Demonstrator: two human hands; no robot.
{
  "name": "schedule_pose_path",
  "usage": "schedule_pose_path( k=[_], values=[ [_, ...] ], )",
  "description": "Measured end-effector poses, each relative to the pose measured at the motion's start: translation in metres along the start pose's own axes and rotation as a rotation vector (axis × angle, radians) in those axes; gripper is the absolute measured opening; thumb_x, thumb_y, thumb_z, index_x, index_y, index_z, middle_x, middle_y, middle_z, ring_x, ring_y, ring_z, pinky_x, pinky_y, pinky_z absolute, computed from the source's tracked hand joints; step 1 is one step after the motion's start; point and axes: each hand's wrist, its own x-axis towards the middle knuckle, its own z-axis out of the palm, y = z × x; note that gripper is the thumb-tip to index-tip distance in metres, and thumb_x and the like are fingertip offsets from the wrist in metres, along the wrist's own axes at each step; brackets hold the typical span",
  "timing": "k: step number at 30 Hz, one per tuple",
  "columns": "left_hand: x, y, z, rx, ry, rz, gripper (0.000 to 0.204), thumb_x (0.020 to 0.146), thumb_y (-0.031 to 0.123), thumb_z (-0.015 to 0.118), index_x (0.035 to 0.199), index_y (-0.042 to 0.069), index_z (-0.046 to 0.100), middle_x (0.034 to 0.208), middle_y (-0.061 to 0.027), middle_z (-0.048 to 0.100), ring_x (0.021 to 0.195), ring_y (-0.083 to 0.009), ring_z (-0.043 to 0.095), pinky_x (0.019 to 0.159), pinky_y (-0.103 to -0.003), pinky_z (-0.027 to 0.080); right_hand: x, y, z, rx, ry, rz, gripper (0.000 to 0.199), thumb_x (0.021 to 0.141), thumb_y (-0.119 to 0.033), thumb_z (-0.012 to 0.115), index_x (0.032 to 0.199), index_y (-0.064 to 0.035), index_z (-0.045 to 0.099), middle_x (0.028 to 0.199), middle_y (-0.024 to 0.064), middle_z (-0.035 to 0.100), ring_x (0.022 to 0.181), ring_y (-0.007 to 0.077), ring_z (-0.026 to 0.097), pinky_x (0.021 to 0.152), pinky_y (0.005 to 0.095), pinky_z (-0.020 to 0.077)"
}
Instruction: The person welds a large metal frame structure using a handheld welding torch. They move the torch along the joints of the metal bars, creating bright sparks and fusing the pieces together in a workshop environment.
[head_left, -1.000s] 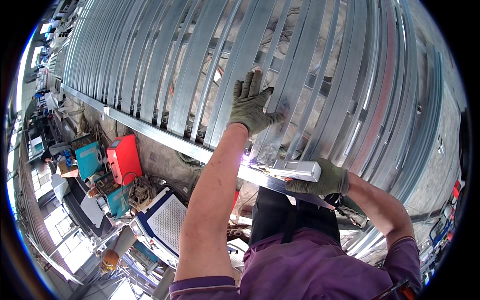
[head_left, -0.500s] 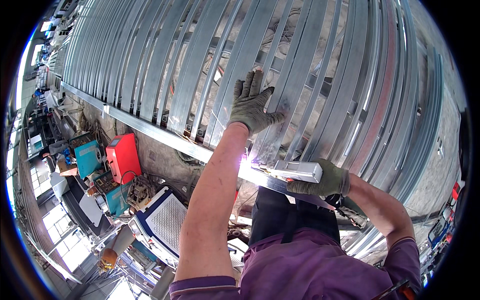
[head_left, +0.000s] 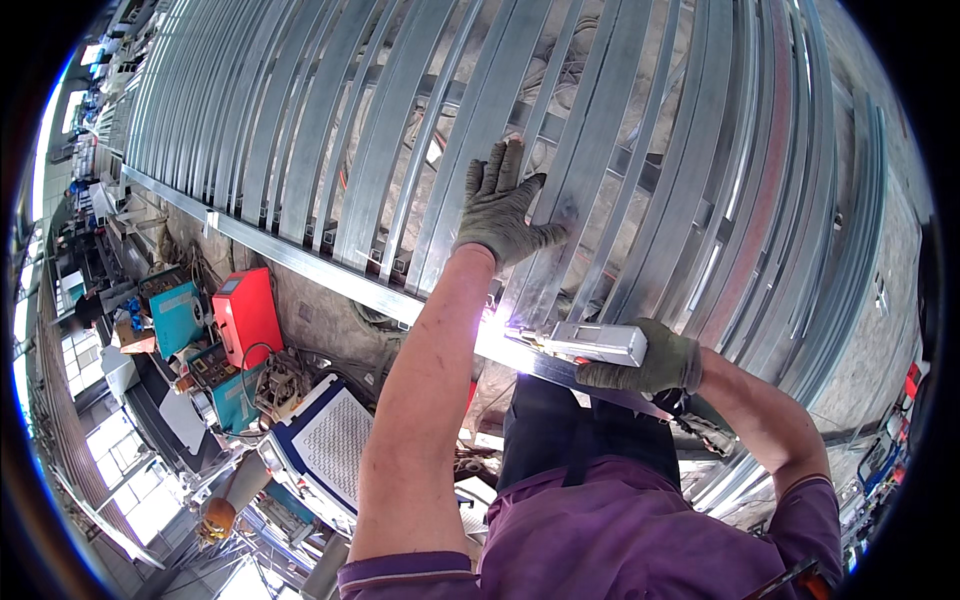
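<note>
The glow [head_left: 497,322] has been brightened and spread along the rail [head_left: 310,263] since a second ago, while both hands are held nearly in place — heat, it would seem, is being kept near one spot. The torch [head_left: 600,343] is clasped in the right hand [head_left: 658,362], aimed at the rail where the bars [head_left: 480,110] end. Nothing is grasped by the left hand [head_left: 505,208], which is laid spread over the bars. Part of the rail is hidden by the left forearm [head_left: 425,390]. To the left, a red case [head_left: 243,317] and a white panel [head_left: 327,440] are seen.
</note>
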Motion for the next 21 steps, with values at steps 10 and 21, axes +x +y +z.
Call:
schedule_pose_path(
  k=[10, 21],
  values=[
    [-0.001, 0.003, -0.007, -0.014, -0.03, -0.01, 0.109, 0.084, 0.089, 0.073, 0.168, 0.021, 0.055, 0.191, -0.0156, 0.001, 0.177, -0.0311, -0.008, 0.142, -0.053, -0.007, -0.006, -0.006, -0.001, 0.043, 0.007, 0.014, 0.064, 0.097, -0.061, 0.086, 0.137, -0.0112, 0.079, 0.105, 0.0116, 0.086, 0.092, 0.0209, 0.082, 0.081, 0.0373, 0.0647],
    [0.0, 0.002, -0.005, -0.014, -0.026, -0.017, 0.11, 0.081, 0.09, 0.075, 0.167, 0.024, 0.056, 0.191, -0.015, 0.003, 0.177, -0.031, -0.007, 0.142, -0.053, -0.007, -0.007, 0.012, 0.001, 0.035, 0.029, 0.01, 0.068, 0.094, -0.062, 0.088, 0.136, -0.0102, 0.078, 0.097, 0.0085, 0.085, 0.079, 0.0172, 0.08, 0.07, 0.0354, 0.0641]
  ],
)
